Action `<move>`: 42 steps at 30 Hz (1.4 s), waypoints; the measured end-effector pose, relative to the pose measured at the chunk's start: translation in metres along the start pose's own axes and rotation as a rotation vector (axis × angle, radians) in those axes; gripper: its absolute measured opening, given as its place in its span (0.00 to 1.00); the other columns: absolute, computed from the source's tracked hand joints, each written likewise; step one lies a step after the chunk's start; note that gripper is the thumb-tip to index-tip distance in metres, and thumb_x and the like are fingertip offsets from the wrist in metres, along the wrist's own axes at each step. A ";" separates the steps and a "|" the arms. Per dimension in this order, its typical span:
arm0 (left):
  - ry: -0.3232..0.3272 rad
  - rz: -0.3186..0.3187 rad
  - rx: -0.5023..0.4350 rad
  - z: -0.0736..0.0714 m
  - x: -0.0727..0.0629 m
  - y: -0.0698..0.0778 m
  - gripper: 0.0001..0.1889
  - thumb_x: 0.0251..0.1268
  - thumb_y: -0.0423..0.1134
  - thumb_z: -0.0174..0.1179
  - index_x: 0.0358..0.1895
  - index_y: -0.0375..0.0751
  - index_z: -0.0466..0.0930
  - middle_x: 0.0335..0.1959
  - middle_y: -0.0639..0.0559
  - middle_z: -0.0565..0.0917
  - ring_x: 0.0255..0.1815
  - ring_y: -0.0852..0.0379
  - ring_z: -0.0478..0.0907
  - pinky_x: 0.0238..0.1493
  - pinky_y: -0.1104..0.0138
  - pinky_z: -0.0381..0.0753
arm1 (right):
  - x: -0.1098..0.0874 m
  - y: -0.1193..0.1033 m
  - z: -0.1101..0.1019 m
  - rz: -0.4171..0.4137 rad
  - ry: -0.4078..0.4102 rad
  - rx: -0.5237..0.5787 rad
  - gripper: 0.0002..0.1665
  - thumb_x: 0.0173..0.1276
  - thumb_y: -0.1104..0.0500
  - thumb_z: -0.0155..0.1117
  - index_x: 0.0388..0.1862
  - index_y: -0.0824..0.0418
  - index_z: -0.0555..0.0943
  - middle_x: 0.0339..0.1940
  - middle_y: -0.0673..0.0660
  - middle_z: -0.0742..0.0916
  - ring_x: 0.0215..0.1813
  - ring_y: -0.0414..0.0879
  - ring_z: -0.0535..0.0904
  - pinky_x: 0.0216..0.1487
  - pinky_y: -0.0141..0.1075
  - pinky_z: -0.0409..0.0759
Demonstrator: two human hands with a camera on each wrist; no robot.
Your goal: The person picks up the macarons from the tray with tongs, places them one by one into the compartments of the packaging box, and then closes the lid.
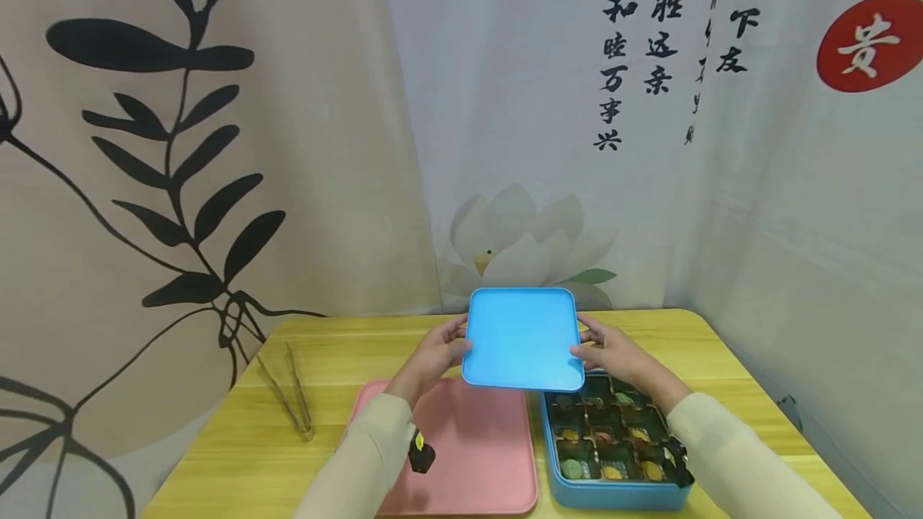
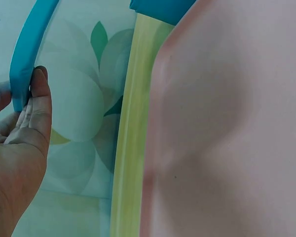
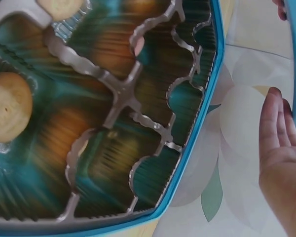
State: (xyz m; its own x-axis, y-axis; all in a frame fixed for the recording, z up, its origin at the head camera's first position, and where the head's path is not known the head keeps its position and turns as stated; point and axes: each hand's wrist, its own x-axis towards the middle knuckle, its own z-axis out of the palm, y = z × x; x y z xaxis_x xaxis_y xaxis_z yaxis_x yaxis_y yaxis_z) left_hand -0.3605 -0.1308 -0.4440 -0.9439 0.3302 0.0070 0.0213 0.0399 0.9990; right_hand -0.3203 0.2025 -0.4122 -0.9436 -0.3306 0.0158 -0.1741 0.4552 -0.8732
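A flat light-blue lid (image 1: 522, 339) with rounded corners is held up by its two sides, its broad face toward the head camera. My left hand (image 1: 436, 351) pinches its left edge; the left wrist view shows thumb and fingers on either side of the lid's rim (image 2: 27, 59). On the opposite edge my right hand (image 1: 613, 355) grips with the thumb in front and fingers behind. Below the lid, at the right, stands a blue box (image 1: 620, 495), uncovered. Its dark divided insert (image 3: 123, 94) has several compartments with round, cookie-like pieces (image 3: 9, 106) in them.
A pink tray (image 1: 469, 455) lies left of the box, under my left forearm. Metal tongs (image 1: 299, 411) rest farther left on the yellow wood-grain table (image 1: 216, 455). Printed cloth (image 1: 324, 142) hangs behind the table, and more cloth runs along its right side.
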 end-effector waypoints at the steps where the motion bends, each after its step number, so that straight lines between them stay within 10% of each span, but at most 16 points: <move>1: -0.004 0.002 -0.002 0.001 0.000 0.000 0.31 0.73 0.31 0.56 0.76 0.38 0.58 0.56 0.39 0.75 0.50 0.48 0.79 0.54 0.55 0.79 | 0.000 0.000 -0.001 -0.004 0.005 0.000 0.43 0.76 0.56 0.59 0.80 0.66 0.49 0.54 0.66 0.80 0.47 0.54 0.84 0.53 0.52 0.80; 29: 0.010 0.039 0.089 0.003 0.002 0.005 0.33 0.68 0.28 0.59 0.75 0.43 0.63 0.50 0.40 0.72 0.47 0.48 0.74 0.54 0.53 0.79 | 0.006 -0.004 0.000 0.061 0.175 -0.042 0.42 0.72 0.67 0.60 0.80 0.62 0.55 0.52 0.67 0.78 0.49 0.58 0.82 0.52 0.55 0.80; 42: 0.033 0.039 0.173 0.009 0.004 0.016 0.34 0.70 0.37 0.61 0.77 0.45 0.60 0.53 0.43 0.72 0.51 0.47 0.70 0.55 0.55 0.76 | 0.003 -0.007 0.001 0.050 0.146 -0.022 0.47 0.74 0.53 0.62 0.81 0.62 0.48 0.56 0.69 0.76 0.53 0.60 0.81 0.56 0.55 0.77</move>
State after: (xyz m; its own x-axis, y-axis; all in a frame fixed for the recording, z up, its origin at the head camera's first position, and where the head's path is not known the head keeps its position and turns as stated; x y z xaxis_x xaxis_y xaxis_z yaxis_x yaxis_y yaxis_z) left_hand -0.3606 -0.1206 -0.4287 -0.9514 0.3039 0.0499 0.1119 0.1901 0.9754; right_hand -0.3217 0.1973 -0.4067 -0.9819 -0.1840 0.0445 -0.1304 0.4867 -0.8638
